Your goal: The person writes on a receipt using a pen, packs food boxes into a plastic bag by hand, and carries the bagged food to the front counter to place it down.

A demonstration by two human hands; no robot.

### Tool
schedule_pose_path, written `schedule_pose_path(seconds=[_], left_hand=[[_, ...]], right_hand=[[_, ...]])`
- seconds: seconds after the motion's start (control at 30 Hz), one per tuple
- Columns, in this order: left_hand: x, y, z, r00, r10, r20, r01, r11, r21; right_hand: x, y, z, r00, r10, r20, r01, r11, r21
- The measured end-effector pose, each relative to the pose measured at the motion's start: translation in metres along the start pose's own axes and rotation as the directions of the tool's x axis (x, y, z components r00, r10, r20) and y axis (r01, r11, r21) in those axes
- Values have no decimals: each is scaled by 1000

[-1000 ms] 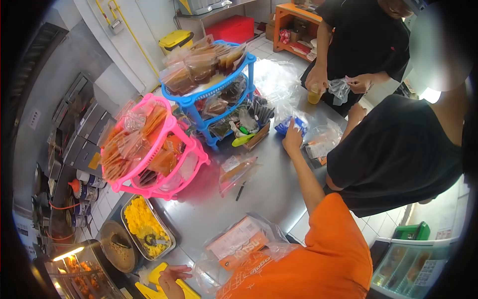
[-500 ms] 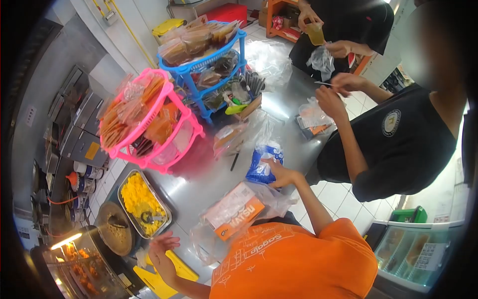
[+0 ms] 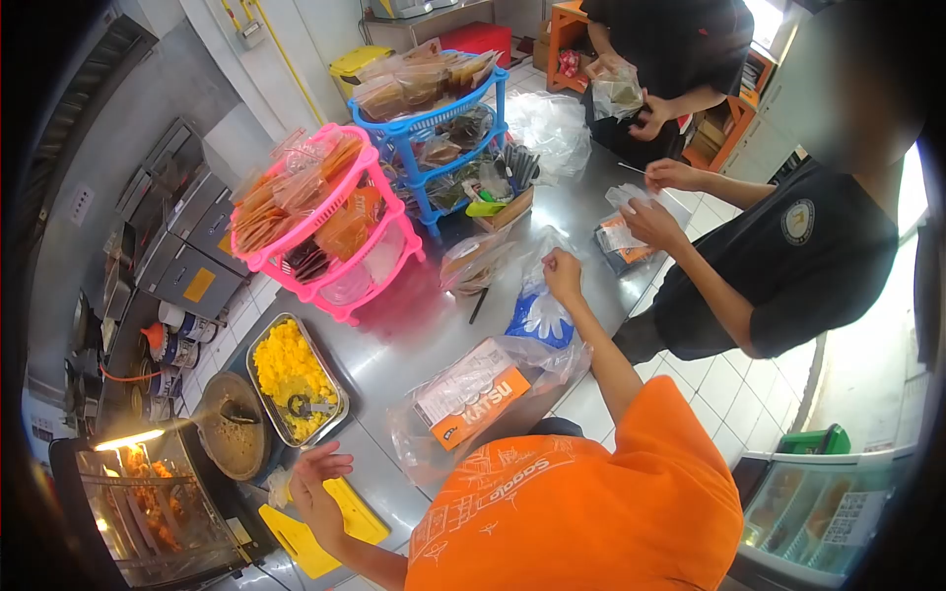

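blue packet [image 3: 540, 319] now nearer orange shirt [image 3: 581, 507]

A pale wall [image 3: 296, 37] carries a slim yellow pipe [image 3: 288, 64] behind the stainless-steel counter [image 3: 379, 374], while grey drawers [image 3: 189, 258] stand against the duller wall [image 3: 74, 286] on the left. White square tiles with dark joints cover the floor [image 3: 704, 394], and an orange shelf unit [image 3: 727, 140] stands at the back. Light comes from several places — a glowing tube [image 3: 130, 439] in the glass-fronted display case [image 3: 148, 512] at lower left, and white glare along the right edge.
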State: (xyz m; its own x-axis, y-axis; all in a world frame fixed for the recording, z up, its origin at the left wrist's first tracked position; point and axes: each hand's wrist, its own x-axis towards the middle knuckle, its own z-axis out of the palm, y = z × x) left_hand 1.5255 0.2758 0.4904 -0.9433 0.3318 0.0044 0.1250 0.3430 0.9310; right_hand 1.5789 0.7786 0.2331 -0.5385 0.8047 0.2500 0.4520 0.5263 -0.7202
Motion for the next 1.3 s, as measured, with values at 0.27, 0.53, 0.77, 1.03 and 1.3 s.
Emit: schedule_pose_path(seconds=[0.27, 0.53, 0.77, 1.03, 1.3], left_hand=[[26, 33, 39, 940, 337, 55, -316, 919, -238], [30, 57, 103, 884, 428, 185, -316, 842, -437], [29, 11, 34, 974, 22, -226, -156, 789, -594], [10, -15, 5, 971, -88, -221, -71, 780, -622], [20, 52, 73, 894, 377, 242, -302, 906, -297]], right_hand=[[-49, -172, -151, 980, -164, 111, -45, 364, 930], [-100, -278, -196, 617, -721, 316, 26, 420, 907], [-24, -19, -33, 985, -83, 153, 91, 995, -47], [-15, -3, -36, 989, 45, 138, -49, 998, 26], [-54, -182, -203, 902, -426, 73, 382, 864, 328]])
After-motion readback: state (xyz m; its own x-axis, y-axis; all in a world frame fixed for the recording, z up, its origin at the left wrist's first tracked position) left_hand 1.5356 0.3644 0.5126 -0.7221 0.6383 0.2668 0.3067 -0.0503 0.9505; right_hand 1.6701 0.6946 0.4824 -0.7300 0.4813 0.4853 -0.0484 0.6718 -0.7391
